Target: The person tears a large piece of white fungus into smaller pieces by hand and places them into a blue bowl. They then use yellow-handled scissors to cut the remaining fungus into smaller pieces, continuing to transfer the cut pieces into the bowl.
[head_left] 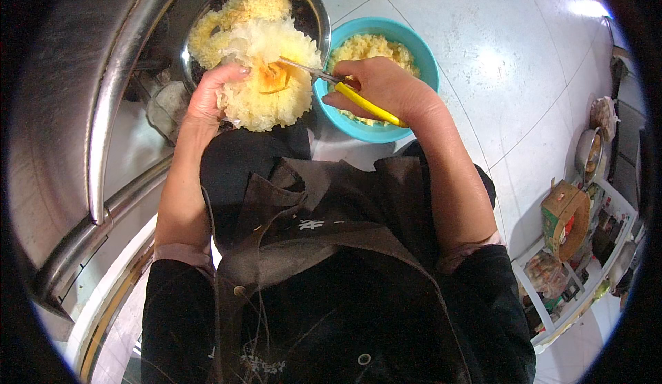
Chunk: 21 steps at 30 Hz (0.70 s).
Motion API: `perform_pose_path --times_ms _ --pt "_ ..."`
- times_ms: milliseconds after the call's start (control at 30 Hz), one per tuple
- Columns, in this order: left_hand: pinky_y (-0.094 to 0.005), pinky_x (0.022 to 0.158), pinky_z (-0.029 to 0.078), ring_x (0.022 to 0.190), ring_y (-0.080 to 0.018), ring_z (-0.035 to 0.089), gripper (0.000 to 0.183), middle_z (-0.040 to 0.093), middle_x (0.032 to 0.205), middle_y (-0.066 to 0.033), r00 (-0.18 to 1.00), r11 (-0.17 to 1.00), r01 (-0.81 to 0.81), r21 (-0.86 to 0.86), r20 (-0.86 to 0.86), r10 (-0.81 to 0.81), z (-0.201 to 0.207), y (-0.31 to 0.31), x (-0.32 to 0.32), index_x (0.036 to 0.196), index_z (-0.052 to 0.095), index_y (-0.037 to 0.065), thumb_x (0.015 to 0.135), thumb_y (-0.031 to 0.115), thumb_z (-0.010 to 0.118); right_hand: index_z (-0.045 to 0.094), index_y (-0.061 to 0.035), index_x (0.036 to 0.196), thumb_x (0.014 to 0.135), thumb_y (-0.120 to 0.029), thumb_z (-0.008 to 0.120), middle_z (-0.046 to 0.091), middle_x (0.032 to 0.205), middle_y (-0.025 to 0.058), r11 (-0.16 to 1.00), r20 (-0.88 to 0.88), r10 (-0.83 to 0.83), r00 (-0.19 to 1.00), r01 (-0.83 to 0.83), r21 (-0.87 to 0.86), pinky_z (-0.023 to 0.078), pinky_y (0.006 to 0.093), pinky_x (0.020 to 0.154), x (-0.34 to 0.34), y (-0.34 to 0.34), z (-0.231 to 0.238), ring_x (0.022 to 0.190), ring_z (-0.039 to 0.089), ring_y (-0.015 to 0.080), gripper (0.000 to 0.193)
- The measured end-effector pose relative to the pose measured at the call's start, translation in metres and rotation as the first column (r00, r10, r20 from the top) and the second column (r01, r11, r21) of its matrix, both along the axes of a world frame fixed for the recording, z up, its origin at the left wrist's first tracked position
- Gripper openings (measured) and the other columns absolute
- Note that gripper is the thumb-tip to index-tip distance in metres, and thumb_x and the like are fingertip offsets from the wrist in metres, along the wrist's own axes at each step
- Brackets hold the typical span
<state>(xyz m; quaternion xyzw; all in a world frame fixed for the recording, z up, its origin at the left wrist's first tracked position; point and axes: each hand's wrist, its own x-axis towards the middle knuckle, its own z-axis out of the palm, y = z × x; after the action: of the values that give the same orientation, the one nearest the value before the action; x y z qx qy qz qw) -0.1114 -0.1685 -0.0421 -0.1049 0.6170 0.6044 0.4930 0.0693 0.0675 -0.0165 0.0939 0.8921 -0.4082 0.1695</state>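
My left hand (214, 91) grips a large, frilly, pale-yellow snow fungus (249, 102) from its left side, with the thumb on top. An orange-yellow core shows at the fungus's middle. In my right hand (392, 90) are scissors (367, 102) with yellow handles; their metal tips touch the fungus near the core. Below the right hand stands a turquoise basin (429, 56) with small yellowish fungus pieces (372, 44) in it. Behind the left hand, a round metal bowl (316, 3) holds more whole snow fungus (254, 3) over a dark content I cannot make out.
A curved stainless-steel surface (62, 94) with a tubular rail (114, 101) runs along my left. Pale tiles (476, 60) cover the floor. At the right stand a white rack (545, 315) with bagged goods, a cardboard box (562, 208) and a metal pan (586, 151).
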Motion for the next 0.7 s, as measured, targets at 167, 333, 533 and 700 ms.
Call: perform_pose_path --times_ms 167,333,533,700 --pt "-0.0342 0.092 0.055 0.104 -0.0228 0.069 0.053 0.07 0.116 -0.0144 0.997 0.997 0.073 0.023 -0.014 -0.073 0.003 -0.003 0.005 0.124 0.062 -0.003 0.078 0.02 0.077 0.069 -0.0065 0.105 0.086 -0.044 0.068 0.07 0.095 0.0208 1.0 0.049 0.009 0.999 -0.011 0.026 0.053 0.0479 0.08 -0.003 -0.003 0.001 0.094 0.066 0.0419 0.042" --pt "-0.0337 0.097 0.051 0.111 -0.0218 0.066 0.063 0.068 0.123 -0.0141 0.946 0.953 0.301 -0.033 -0.112 -0.303 0.024 0.011 0.011 0.133 0.059 -0.002 0.08 0.027 0.079 0.065 -0.0054 0.1 0.087 -0.038 0.073 0.069 0.085 0.019 0.997 0.004 0.057 0.998 -0.057 0.054 0.053 0.0459 0.075 -0.002 -0.007 -0.001 0.085 0.067 0.0399 0.036" --pt "-0.0346 0.099 0.049 0.114 -0.0216 0.065 0.067 0.067 0.125 -0.0116 0.954 0.94 0.237 -0.247 -0.121 -0.273 0.007 0.02 0.008 0.137 0.056 0.003 0.087 0.045 0.072 0.066 -0.0057 0.1 0.086 -0.036 0.074 0.07 0.082 0.0177 0.997 0.015 0.061 0.998 -0.062 0.051 0.053 0.0438 0.073 -0.002 -0.008 -0.002 0.082 0.068 0.0369 0.035" --pt "-0.032 0.097 0.051 0.113 -0.0181 0.065 0.062 0.067 0.125 -0.0097 0.965 0.957 0.208 -0.204 -0.12 -0.235 -0.001 0.021 0.005 0.137 0.057 0.005 0.091 0.046 0.067 0.067 -0.0058 0.102 0.084 -0.036 0.077 0.07 0.081 0.0154 0.996 0.028 0.069 0.997 -0.071 0.058 0.053 0.0397 0.072 -0.001 0.0 0.0 0.077 0.069 0.0315 0.037"
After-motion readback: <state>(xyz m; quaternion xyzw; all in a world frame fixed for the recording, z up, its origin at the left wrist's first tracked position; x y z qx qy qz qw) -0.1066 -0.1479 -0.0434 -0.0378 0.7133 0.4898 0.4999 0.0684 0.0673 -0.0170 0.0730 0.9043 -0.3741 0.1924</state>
